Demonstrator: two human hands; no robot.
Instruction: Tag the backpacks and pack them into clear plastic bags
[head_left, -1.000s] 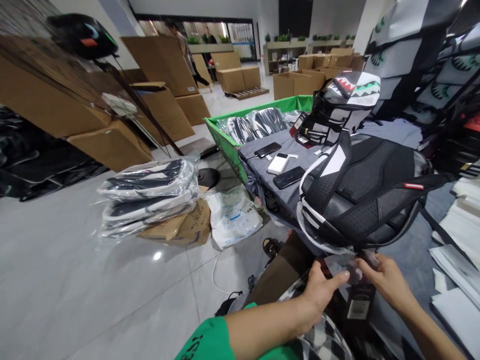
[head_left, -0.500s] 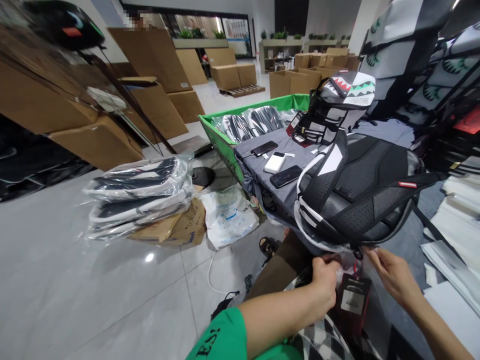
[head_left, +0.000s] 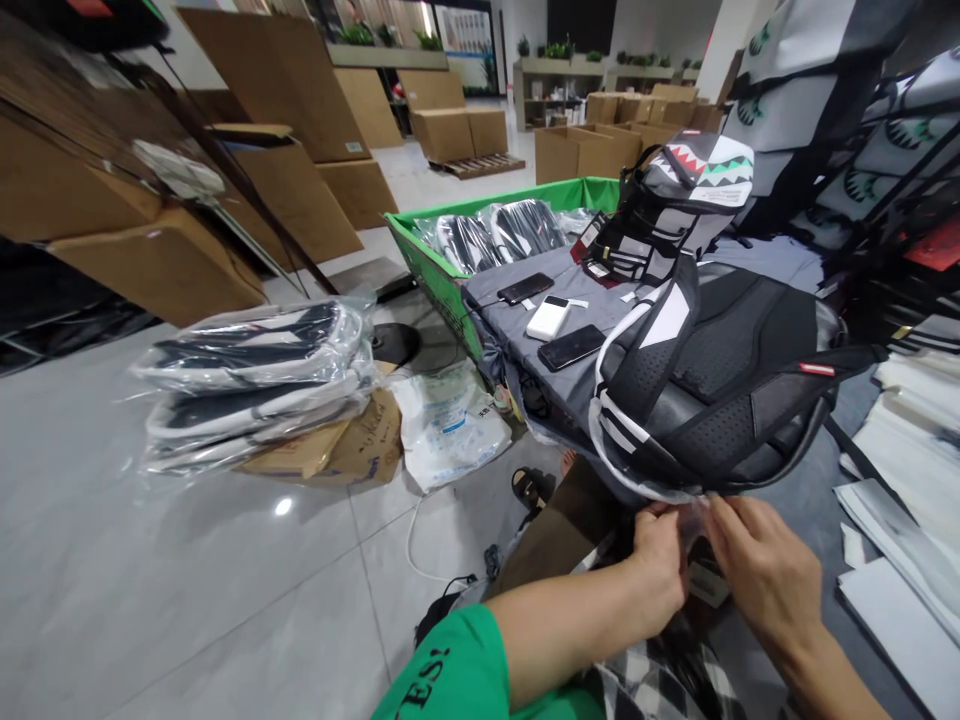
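Note:
A black and white backpack (head_left: 720, 380) lies on the grey cloth-covered table with its padded straps facing up. Just below its near edge, my left hand (head_left: 660, 555) is closed in a pinch on a bit of clear plastic (head_left: 694, 522). My right hand (head_left: 769, 560) is close beside it, fingers also pinched on the plastic at the bag's edge. Under the hands hangs a dark hang tag (head_left: 707, 585) with a pale label, mostly covered by my fingers. The fingertips are partly hidden.
Two phones, one of them a black phone (head_left: 571, 347), and a white power bank (head_left: 548, 318) lie left of the backpack. Behind stands a smaller patterned backpack (head_left: 697, 180). Plastic-wrapped bags (head_left: 255, 350) are stacked on the left. White sheets (head_left: 900, 620) lie at right.
My right hand has moved left, up against my left hand, and now covers much of the hang tag. The view has shifted slightly; the backpack stays in place.

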